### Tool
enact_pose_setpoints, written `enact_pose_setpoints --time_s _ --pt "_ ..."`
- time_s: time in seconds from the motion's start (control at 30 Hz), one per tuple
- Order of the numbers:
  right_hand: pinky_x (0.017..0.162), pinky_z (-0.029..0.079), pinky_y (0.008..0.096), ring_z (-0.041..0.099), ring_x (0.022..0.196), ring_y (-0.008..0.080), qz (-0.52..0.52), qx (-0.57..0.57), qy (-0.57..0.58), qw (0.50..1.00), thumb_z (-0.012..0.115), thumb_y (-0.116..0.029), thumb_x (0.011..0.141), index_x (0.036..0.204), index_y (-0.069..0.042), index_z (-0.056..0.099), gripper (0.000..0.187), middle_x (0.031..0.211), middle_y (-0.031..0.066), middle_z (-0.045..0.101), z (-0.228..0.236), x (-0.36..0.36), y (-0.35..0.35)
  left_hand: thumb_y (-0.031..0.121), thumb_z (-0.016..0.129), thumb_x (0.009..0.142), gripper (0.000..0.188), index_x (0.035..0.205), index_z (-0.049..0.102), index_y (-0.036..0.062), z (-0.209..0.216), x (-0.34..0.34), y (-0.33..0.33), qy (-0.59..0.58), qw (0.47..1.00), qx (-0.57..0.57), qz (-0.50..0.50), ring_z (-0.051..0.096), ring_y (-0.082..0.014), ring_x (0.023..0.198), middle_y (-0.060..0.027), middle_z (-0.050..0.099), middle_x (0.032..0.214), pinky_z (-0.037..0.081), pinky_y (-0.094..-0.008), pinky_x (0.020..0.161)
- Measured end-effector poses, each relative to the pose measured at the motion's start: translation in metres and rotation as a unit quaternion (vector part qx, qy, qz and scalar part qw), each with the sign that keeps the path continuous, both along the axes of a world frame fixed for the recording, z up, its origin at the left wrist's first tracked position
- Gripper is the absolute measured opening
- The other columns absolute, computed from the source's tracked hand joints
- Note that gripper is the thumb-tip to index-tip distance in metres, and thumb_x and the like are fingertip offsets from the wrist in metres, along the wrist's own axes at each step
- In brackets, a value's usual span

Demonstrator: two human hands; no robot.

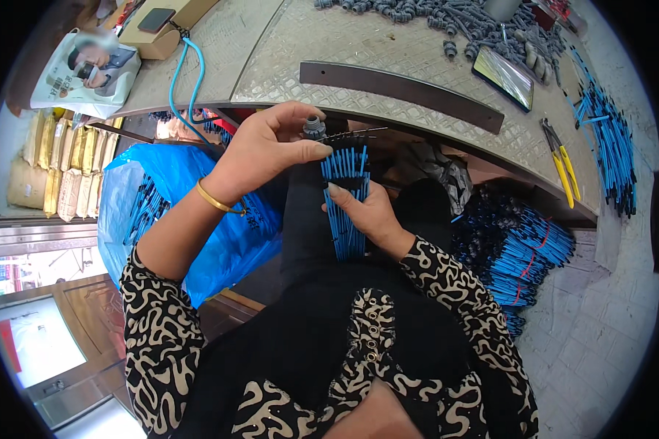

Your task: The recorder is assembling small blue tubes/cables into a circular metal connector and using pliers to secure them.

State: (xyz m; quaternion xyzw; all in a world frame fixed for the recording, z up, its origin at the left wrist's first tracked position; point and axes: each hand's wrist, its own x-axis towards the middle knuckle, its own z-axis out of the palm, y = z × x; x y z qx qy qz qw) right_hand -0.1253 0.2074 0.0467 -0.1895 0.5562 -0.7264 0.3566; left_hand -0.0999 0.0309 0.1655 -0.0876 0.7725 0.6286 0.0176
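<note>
My left hand (278, 143), with a gold bangle at the wrist, is closed with a grey ribbed plastic fitting (315, 127) between thumb and fingers. From beside its thumb a thin dark wire (362, 133) runs rightward across the tops of some slim blue tubes. These blue tubes (346, 162), with black ends, form a bundle upright over my lap. Lower down, my right hand (370, 212) wraps round that bundle from the right, its thumb pressed across the front. The tubes partly hide its other fingers.
The table (271, 66) bears a dark metal strip (403, 91), grey fittings (410, 10), a phone (504, 77) and yellow-handled pliers (561, 167). A blue plastic bag (198, 256) stands left. Banded tube bundles (527, 256) lie right; loose blue tubes (613, 150) rest beyond the table's right edge.
</note>
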Motion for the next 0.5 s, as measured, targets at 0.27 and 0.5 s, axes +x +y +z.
enact_pose_setpoints --time_s 0.27,0.5 --pt "0.061 0.050 0.0226 0.061 0.072 0.0113 0.005 0.015 0.016 1.000 0.060 -0.033 0.085 0.093 -0.003 0.055 0.032 0.077 0.0032 0.059 0.001 0.000 0.000 0.002 0.065 0.075 0.035 0.109 0.057 0.0037 0.004 -0.001 0.001 -0.026 0.999 0.024 0.013 0.057 -0.0082 0.067 -0.0026 0.061 0.083 0.047 -0.0200 0.061" --pt "0.065 0.044 0.0231 0.053 0.068 0.0086 0.034 0.008 0.040 0.999 0.053 -0.044 0.087 0.085 -0.004 0.059 0.040 0.073 0.0012 0.057 0.010 -0.010 0.005 0.001 0.064 0.074 0.033 0.107 0.060 0.0021 0.008 0.000 0.001 -0.037 0.996 0.076 -0.006 0.058 -0.0084 0.070 -0.0033 0.062 0.084 0.048 -0.0208 0.064"
